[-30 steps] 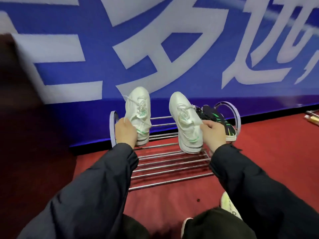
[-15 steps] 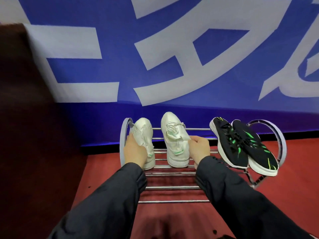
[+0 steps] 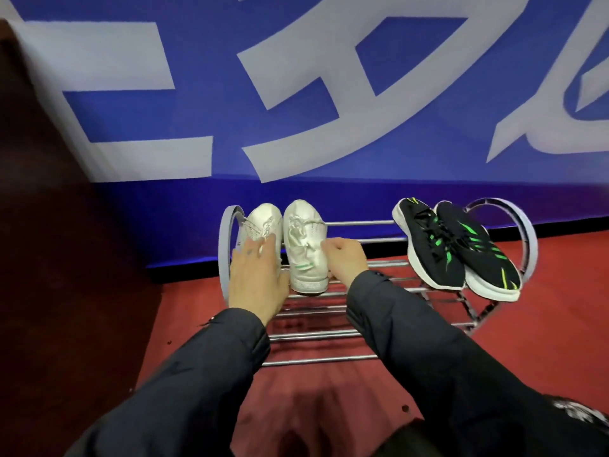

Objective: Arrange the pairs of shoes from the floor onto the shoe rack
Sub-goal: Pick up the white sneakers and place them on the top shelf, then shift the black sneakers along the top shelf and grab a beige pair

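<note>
A chrome shoe rack (image 3: 362, 223) stands on the red floor against a blue banner. Two white sneakers with green marks lean on its left end, toes up. My left hand (image 3: 257, 278) lies over the heel of the left white sneaker (image 3: 263, 222), fingers across its laces, thumb between the two shoes. My right hand (image 3: 346, 258) is curled against the right side of the right white sneaker (image 3: 304, 245). The two white shoes sit side by side, nearly touching. A pair of black sneakers (image 3: 438, 249) with green stripes rests on the rack's right end.
The blue banner wall (image 3: 329, 77) with large white characters rises right behind the rack. A dark brown surface (image 3: 49, 225) fills the left side. Red carpet (image 3: 560, 308) spreads to the right and in front. Lower rack bars (image 3: 316, 359) show between my dark sleeves.
Both white sneakers came down from the air onto the rack's left end and now sit closer together. My left hand has flattened over its shoe. The view shifted right, showing the black pair fully.
</note>
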Demonstrator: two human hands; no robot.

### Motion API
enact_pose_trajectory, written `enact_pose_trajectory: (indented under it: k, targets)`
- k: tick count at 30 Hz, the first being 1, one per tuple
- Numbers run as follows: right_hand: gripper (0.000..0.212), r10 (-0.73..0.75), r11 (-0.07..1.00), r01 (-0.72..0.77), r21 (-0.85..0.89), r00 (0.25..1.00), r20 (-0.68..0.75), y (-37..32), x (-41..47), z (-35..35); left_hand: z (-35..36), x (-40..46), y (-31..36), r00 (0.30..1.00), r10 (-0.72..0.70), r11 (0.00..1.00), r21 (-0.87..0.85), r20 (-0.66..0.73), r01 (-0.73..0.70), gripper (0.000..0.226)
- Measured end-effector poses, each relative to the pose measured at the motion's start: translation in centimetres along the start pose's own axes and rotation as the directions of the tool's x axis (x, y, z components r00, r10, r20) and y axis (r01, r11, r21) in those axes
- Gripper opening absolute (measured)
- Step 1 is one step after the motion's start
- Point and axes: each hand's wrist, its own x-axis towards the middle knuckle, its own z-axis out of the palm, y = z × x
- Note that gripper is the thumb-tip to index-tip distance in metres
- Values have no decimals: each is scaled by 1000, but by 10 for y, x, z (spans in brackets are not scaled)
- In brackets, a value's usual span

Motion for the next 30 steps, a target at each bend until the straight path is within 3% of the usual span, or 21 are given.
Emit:
enact_pose_trajectory:
  k: [2,3,5,7,9,12,14,15,17,18,20,22,23,25,27,28,30]
  targets:
    - [18,-1,998,-3,70,998,60,-6,-7,-24,-3,0,25,979,122,992,-21,-161,-127,60]
    - [24,-54,997,54,47,999,5,-7,-11,-41,-5,-1,43,964,173,974,-108,-203,-198,59]
    - [26,-210,973,188,-134,960,-182,-1,-19,-80,3,-4,80,947,251,920,-254,-201,-298,53]
    - [29,-356,884,219,-414,888,-291,20,-29,-118,16,-11,120,950,293,876,-367,-109,-312,51]
    - [46,-435,675,183,-715,881,-186,47,-36,-150,34,-17,152,943,332,850,-431,-5,-301,52]
    - [63,-333,277,205,-939,937,106,91,-35,-175,55,-22,181,908,413,843,-407,74,-351,54]
    - [65,-354,140,237,-961,919,175,102,-32,-184,64,-21,187,900,422,850,-392,109,-351,52]
    - [61,-411,125,234,-964,897,165,99,-32,-188,68,-20,187,901,419,855,-384,114,-350,51]
    - [45,-551,153,228,-962,828,109,86,-33,-192,73,-19,184,910,404,854,-394,93,-339,48]
    - [39,-622,215,230,-949,781,48,77,-33,-196,74,-16,183,928,365,848,-440,80,-295,47]
    - [31,-752,378,297,-877,651,-104,57,-37,-207,67,-3,181,982,151,781,-623,115,-48,50]
    - [28,-809,493,408,-769,539,-233,39,-44,-220,59,16,175,969,-95,555,-796,227,241,65]
    - [29,-810,540,461,-705,513,-284,31,-47,-227,54,24,172,947,-181,415,-852,266,319,74]
    - [30,-744,664,530,-527,534,-401,21,-51,-240,49,32,166,890,-286,138,-904,356,405,84]
    - [32,-621,780,545,-307,615,-487,16,-53,-250,49,34,159,849,-274,-4,-884,451,468,77]
    - [37,-565,814,541,-211,655,-501,16,-52,-253,50,36,155,839,-241,47,-858,488,512,78]
    - [46,-482,843,536,-52,708,-516,19,-46,-255,56,36,151,837,-95,382,-757,539,531,81]
